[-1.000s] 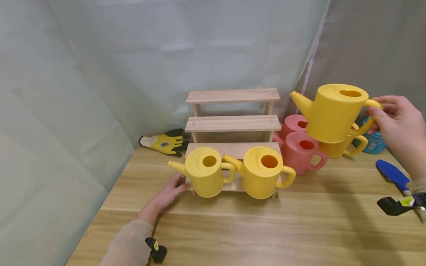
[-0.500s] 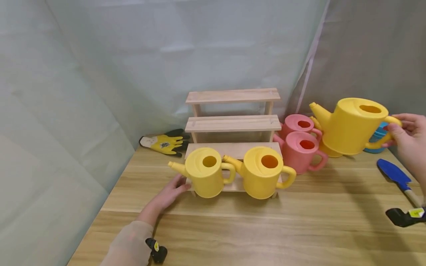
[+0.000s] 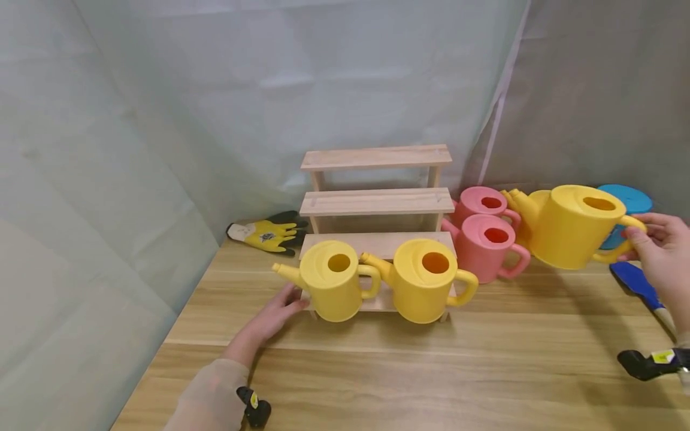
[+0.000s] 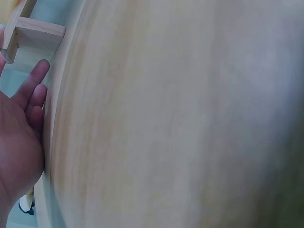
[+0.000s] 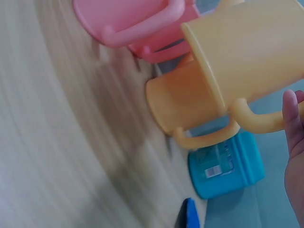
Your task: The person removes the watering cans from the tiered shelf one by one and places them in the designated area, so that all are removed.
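Observation:
My right hand (image 3: 665, 245) grips the handle of a yellow watering can (image 3: 574, 224), held just above and in front of another yellow watering can (image 5: 183, 97), which it mostly hides in the head view. Fingers curl round the handle in the right wrist view. My left hand (image 3: 275, 314) touches the left end of the wooden tiered shelf (image 3: 377, 200), its fingers loosely extended in the left wrist view. On the lowest tier stand a yellow watering can (image 3: 335, 290) at left and a similar yellow watering can (image 3: 420, 293) at right, both spouts pointing left.
Two pink watering cans, a front one (image 3: 482, 254) and a rear one (image 3: 477, 200), stand right of the shelf. Behind my right hand is a blue container (image 5: 228, 164). A blue trowel (image 3: 638, 284) lies at right; yellow-black gloves (image 3: 266, 234) lie at left. Fabric walls enclose the wooden table (image 3: 377, 377).
My right hand has moved the yellow watering can rightward and then down, lower towards the can behind it. The left hand has stayed at the shelf.

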A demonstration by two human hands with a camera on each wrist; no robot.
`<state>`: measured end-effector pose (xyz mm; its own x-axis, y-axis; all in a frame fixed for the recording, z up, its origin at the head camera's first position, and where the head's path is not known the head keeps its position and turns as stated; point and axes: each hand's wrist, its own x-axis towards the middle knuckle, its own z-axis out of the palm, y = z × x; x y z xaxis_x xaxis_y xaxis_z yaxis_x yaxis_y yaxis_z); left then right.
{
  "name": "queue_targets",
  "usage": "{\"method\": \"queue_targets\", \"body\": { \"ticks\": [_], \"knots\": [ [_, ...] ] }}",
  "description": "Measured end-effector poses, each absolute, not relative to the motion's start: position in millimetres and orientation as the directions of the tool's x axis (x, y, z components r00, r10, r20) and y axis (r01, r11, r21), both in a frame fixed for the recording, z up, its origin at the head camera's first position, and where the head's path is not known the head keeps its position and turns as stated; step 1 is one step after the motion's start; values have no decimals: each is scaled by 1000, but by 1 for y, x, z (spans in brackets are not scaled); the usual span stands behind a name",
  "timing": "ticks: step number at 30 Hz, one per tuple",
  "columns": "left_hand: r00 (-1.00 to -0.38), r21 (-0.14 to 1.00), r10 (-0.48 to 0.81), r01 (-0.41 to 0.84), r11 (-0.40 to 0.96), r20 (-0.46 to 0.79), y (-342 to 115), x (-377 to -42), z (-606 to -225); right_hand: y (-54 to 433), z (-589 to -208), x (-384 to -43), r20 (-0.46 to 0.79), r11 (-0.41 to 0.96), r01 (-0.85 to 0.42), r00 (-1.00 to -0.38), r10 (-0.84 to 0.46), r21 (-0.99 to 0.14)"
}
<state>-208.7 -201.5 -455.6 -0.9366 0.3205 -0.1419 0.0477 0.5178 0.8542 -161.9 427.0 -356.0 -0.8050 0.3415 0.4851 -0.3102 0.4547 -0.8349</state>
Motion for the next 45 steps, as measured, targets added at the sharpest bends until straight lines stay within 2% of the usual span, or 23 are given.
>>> {"method": "queue_targets", "body": {
  "ticks": [10, 17, 28, 33, 37, 45],
  "knots": [
    [-939, 867, 321, 58, 495, -121, -201, -210, -460, 432, -382, -153, 400, 573, -129, -836, 377, -809],
    [-937, 871, 330, 63, 487, -117, -200, -211, -461, 433, -397, -150, 315, 540, -54, -859, 403, -840],
    [-929, 863, 340, 51, 502, -143, -190, -194, -423, 435, -417, -149, 260, 458, -48, -874, 411, -888],
    [-935, 859, 326, 50, 510, -140, -196, -200, -441, 443, -430, -153, 258, 380, -101, -883, 391, -919],
    [-942, 859, 312, 54, 510, -126, -202, -208, -459, 440, -430, -151, 235, 373, -77, -886, 400, -925],
    [-944, 851, 310, 69, 520, -113, -202, -210, -457, 442, -434, -150, 224, 380, -51, -877, 426, -924]
  ]
}}
